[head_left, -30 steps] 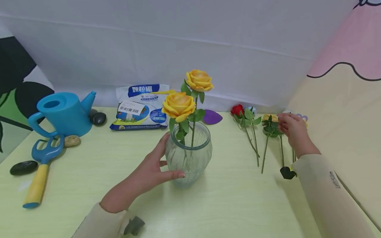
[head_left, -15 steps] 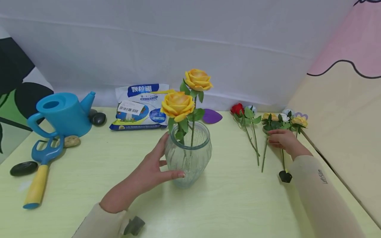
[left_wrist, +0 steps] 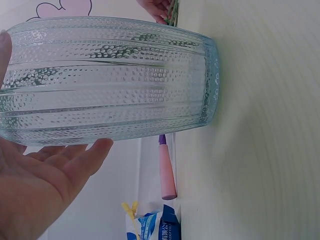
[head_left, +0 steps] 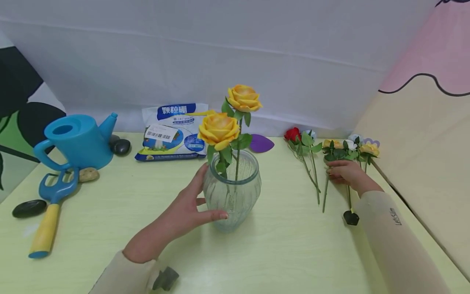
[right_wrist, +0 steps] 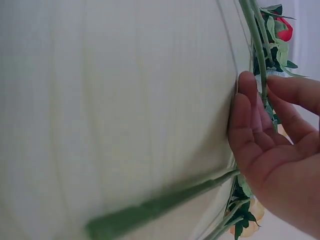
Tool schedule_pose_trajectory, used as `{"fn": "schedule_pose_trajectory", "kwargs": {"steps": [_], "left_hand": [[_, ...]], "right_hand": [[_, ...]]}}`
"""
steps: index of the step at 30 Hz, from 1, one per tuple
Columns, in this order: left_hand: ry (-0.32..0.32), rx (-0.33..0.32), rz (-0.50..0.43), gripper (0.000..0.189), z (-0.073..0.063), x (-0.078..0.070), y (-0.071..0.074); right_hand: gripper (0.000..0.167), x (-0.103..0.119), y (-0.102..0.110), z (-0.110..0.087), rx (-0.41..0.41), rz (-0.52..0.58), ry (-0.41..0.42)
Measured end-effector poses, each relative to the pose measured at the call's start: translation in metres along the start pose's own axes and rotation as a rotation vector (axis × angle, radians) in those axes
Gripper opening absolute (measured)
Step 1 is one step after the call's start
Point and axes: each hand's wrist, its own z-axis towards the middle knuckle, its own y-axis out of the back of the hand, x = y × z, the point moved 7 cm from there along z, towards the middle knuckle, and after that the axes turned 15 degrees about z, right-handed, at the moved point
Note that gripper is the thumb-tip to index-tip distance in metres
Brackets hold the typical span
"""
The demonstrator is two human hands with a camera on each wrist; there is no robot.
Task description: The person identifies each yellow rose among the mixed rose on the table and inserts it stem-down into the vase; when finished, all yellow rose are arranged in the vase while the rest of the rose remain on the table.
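Note:
My left hand holds the side of a clear ribbed glass vase, thumb in front and fingers behind. Two yellow roses stand in the vase with green leaves at its rim. In the left wrist view the dimpled vase fills the upper left. At the right, my right hand pinches the stem of a yellow rose lying on the table. The right wrist view shows that green stem between thumb and fingertips.
A red rose and white roses lie near the right hand, with a black piece below. At left are a blue watering can, a hand fork, stones and a printed bag. A purple blade lies behind the vase.
My right hand has moved down and left from the flower heads to the yellow rose's stem, then closed in on it slightly. The left hand and vase have stayed put.

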Motion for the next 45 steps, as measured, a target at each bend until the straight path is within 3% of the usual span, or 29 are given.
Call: {"fn": "schedule_pose_trajectory", "kwargs": {"steps": [7,22,34,40,45], "left_hand": [[0.014,0.006,-0.004,0.107,0.000,0.001,-0.001],[0.014,0.006,-0.017,0.107,0.000,0.002,-0.001],[0.022,0.013,-0.002,0.106,0.000,0.002,0.000],[0.026,0.016,-0.001,0.106,0.000,0.003,-0.001],[0.008,0.010,-0.010,0.105,0.001,0.001,0.000]], "right_hand": [[0.052,0.000,-0.004,-0.004,0.030,0.034,-0.008],[0.052,0.000,-0.006,-0.005,0.013,0.094,-0.002],[0.057,0.027,-0.012,-0.015,-0.046,0.208,0.040],[0.056,0.049,-0.029,-0.026,-0.087,0.351,0.069],[0.056,0.076,-0.050,-0.040,-0.103,0.474,0.161]]}}
